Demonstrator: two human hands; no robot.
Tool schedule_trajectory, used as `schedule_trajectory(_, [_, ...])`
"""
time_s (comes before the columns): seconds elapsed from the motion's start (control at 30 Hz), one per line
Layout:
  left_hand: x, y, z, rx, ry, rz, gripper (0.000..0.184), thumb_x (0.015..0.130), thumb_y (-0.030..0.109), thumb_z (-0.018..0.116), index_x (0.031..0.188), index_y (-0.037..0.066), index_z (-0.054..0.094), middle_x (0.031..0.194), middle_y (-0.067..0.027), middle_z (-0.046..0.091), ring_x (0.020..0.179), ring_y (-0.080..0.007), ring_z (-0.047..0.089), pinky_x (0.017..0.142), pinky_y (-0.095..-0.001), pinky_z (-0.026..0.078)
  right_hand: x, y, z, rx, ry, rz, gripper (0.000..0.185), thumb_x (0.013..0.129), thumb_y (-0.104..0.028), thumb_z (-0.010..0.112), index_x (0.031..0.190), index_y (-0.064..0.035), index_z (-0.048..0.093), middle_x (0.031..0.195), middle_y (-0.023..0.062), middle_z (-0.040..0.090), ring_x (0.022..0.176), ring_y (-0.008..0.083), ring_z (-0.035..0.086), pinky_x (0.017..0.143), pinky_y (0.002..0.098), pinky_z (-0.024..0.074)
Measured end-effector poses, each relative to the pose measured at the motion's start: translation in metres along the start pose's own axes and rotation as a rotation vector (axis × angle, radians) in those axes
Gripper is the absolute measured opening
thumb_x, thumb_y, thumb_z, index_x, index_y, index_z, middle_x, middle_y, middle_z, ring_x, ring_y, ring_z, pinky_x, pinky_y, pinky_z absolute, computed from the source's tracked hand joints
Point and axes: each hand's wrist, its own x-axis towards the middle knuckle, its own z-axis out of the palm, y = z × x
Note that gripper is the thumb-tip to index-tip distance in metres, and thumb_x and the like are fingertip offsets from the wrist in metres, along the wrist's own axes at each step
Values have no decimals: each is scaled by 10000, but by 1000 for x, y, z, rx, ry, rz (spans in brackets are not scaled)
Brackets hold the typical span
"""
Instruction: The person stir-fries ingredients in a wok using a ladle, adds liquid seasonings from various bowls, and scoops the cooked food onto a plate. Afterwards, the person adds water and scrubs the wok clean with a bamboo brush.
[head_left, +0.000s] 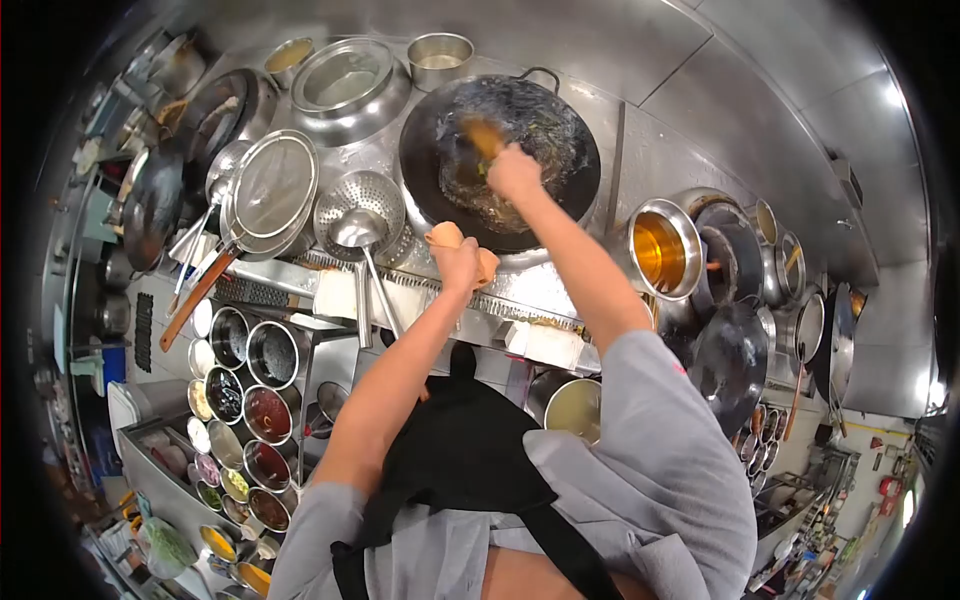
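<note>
A large black wok (570,165) sits on the steel range, its inside wet, with some water and small green bits in it. Over the wok, my right hand (514,173) is closed around what looks like a yellow-brown wok brush (483,136), smeared by motion. At the wok's near edge, my left hand (459,264) grips a folded peach-orange cloth (487,267). Whether the cloth also wraps a wok handle is hidden. Left of the wok, a ladle (358,229) rests in a perforated strainer (345,193).
A pot of amber oil (660,252) stands right of the wok. Mesh strainers (270,185) and a wide steel pot (345,85) sit to the left. Several seasoning tubs (268,413) fill the lower left. White cloths (545,345) lie along the range's front edge.
</note>
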Motion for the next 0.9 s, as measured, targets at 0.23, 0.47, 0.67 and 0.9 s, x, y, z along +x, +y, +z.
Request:
schedule_trajectory(0.23, [-29, 57, -4, 145, 31, -22, 726, 774, 168, 699, 1333, -125, 340, 1244, -281, 561, 1131, -351, 613, 994, -395, 465, -109, 100, -31, -314, -273, -129, 395, 850, -174, 653, 1226, -76, 586, 1154, 164, 598, 918, 369, 707, 773, 483, 580])
schedule_trajectory(0.47, [-13, 37, -5, 136, 3, 81, 703, 782, 190, 706, 1253, -152, 311, 1177, -346, 568, 1088, -427, 623, 974, -432, 468, 35, 46, 19, 240, -145, 213, 374, 842, -325, 610, 1135, -119, 718, 1138, 199, 703, 1065, 368, 679, 935, 480, 540])
schedule_trajectory(0.67, [-17, 58, -36, 365, 27, 260, 711, 776, 213, 717, 1251, -140, 323, 1098, -339, 608, 1010, -436, 652, 926, -441, 497, -115, -1, -60, 300, -330, -121, 387, 855, -291, 625, 1182, -100, 705, 1081, 191, 722, 988, 354, 700, 866, 455, 564])
schedule_trajectory(0.9, [-57, 96, -80, 536, 0, 359, 700, 766, 246, 737, 1232, -100, 346, 1050, -328, 636, 965, -461, 660, 897, -463, 506, -193, 158, -86, 1118, -409, 443, 491, 925, -342, 644, 1327, -71, 566, 829, 86, 653, 567, 157, 603, 398, 323, 448])
